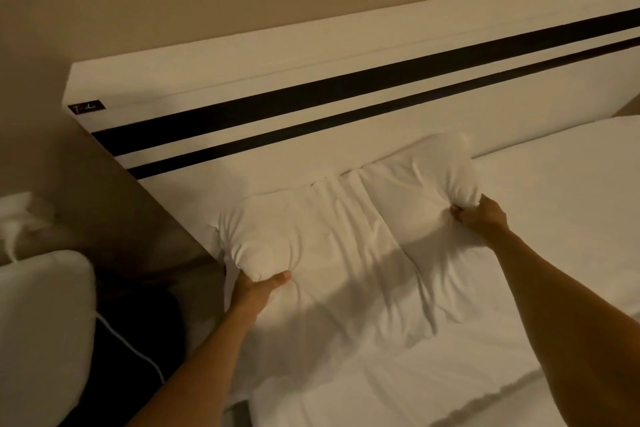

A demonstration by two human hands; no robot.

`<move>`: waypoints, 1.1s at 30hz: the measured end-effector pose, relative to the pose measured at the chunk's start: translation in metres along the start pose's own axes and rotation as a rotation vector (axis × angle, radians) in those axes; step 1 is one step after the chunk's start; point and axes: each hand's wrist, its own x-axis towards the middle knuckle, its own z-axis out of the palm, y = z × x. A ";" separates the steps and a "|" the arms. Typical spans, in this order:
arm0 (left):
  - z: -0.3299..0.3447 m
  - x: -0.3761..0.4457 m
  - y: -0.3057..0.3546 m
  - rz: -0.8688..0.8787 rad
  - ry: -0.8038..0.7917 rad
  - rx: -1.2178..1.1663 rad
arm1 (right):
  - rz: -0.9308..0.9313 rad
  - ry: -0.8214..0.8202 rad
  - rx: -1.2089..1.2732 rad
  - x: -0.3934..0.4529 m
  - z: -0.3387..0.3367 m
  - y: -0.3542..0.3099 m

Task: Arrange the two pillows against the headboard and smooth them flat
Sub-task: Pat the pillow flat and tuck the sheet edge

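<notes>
A white pillow [332, 236] lies on the bed with its far edge against the white headboard [311, 55], which has two black stripes. Its cover is wrinkled and a seam or fold runs down its middle, so it may be two pillows side by side; I cannot tell. My left hand [258, 288] grips the near left corner, bunching the cloth. My right hand [479, 215] grips the bunched right end.
White bedding [561, 191] stretches to the right and toward me. A white cushion-like object [41, 329] and a thin white cable [131, 347] sit in the dark gap left of the bed. A beige wall rises behind the headboard.
</notes>
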 end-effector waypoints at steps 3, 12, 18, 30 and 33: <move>0.008 0.013 -0.016 -0.007 -0.035 0.018 | 0.011 0.017 -0.013 0.027 0.011 0.008; 0.029 0.032 -0.034 -0.074 -0.015 -0.003 | 0.019 0.120 0.011 0.075 0.010 0.021; 0.026 0.038 -0.052 -0.138 -0.014 -0.001 | 0.030 0.159 -0.026 0.095 0.022 0.037; 0.005 0.050 -0.073 -0.213 -0.012 0.140 | -0.220 0.140 -0.452 0.092 0.055 0.071; 0.011 0.043 -0.060 -0.041 0.069 0.262 | -0.374 0.133 -0.499 0.082 0.064 0.048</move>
